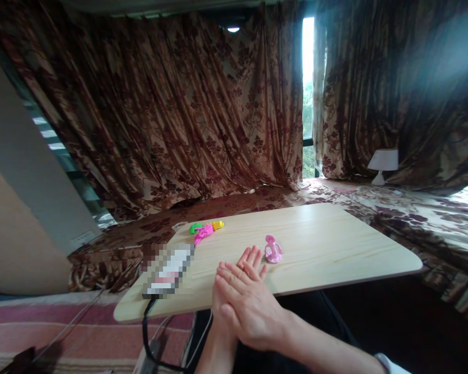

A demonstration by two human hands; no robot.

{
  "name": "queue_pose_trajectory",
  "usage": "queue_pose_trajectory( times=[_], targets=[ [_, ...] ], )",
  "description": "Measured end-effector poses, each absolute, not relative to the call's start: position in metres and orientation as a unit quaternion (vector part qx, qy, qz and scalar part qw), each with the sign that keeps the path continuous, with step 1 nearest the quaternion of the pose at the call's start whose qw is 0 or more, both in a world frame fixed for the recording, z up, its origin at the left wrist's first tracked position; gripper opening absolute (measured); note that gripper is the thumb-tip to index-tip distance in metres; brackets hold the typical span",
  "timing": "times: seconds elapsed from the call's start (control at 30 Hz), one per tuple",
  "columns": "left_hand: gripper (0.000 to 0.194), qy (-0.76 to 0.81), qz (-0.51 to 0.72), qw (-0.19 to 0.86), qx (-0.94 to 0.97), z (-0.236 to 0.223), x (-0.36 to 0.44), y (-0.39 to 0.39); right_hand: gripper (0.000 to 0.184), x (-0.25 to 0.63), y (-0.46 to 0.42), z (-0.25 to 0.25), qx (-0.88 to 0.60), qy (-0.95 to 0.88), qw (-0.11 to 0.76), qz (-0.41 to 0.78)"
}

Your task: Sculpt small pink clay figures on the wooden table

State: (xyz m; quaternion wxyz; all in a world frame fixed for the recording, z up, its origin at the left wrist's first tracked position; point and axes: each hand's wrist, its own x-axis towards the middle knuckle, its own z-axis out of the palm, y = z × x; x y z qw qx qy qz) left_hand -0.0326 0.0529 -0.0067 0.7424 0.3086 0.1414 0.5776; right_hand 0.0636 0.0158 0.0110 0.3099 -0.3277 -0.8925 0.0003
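My right hand (253,309) lies across my left hand (251,257), palm against palm, near the front edge of the table. The fingers of both hands are stretched out. Part of the left palm is hidden under the right hand, and no object shows between them. Just beyond the left fingertips, a small pink toy figure (273,250) stands upright on the tabletop, apart from the hands.
On the light wooden table (315,234), a pink toy (204,232) lies with a green piece (195,228) and a yellow piece (218,225). A blurred-out flat device (171,270) has a black cable (145,332). A white lamp (384,161) stands by the curtains (203,114).
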Motion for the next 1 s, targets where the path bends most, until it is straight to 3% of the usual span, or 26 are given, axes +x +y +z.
queue_pose_trajectory(
  times=[0.23,0.37,0.47,0.53,0.67,0.77,1.0],
  targets=[
    [0.029,0.107,0.506,0.824,0.231,0.001,-0.035,0.035,0.03,0.081,0.072,0.023,-0.424,-0.828,0.357,-0.079],
    [0.028,0.199,0.525,0.791,0.244,-0.005,-0.034,0.041,0.025,0.102,0.069,0.031,-0.407,-0.81,0.418,-0.058],
    [0.029,0.322,0.56,0.681,0.344,-0.013,-0.035,0.059,0.026,0.135,0.074,0.026,-0.407,-0.769,0.492,-0.02],
    [0.031,0.394,0.59,0.537,0.457,-0.019,-0.039,0.077,0.025,0.161,0.085,0.015,-0.417,-0.73,0.542,0.012],
    [0.014,0.446,0.559,0.307,0.627,-0.036,-0.048,0.109,0.025,0.195,0.107,-0.017,-0.469,-0.678,0.559,0.092],
    [0.013,0.445,0.521,0.23,0.691,-0.046,-0.055,0.116,0.026,0.195,0.115,-0.036,-0.485,-0.677,0.531,0.156],
    [0.04,0.465,0.487,0.09,0.734,-0.034,-0.045,0.115,0.024,0.18,0.121,-0.048,-0.501,-0.686,0.492,0.191]
  ],
)
